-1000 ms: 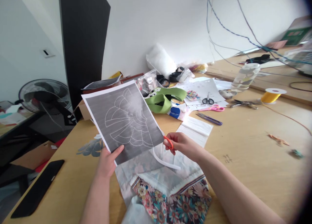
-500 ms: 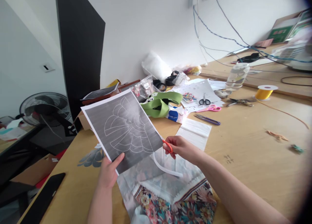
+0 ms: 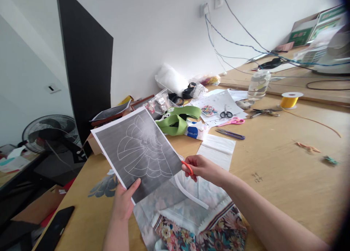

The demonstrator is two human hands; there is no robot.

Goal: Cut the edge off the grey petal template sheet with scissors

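Observation:
My left hand grips the lower left edge of a dark grey paper sheet with white scalloped line art and a white border. The thumb lies on top; the other fingers are hidden behind it. My right hand is closed around scissors with orange handles at the sheet's right corner. Their blades are mostly hidden by the paper. A narrow curved white paper strip hangs below that corner. Beneath lies floral fabric with a whitish sheet over part of it.
Pink-handled scissors, black scissors and purple snips lie beyond my right hand. Behind the sheet is a green strap. A yellow spool and a clear jar stand at right. A phone lies at the left edge.
The whole view has shifted slightly, with background things lower and further left. Both hands keep their holds. The white strip hangs a little lower and further right.

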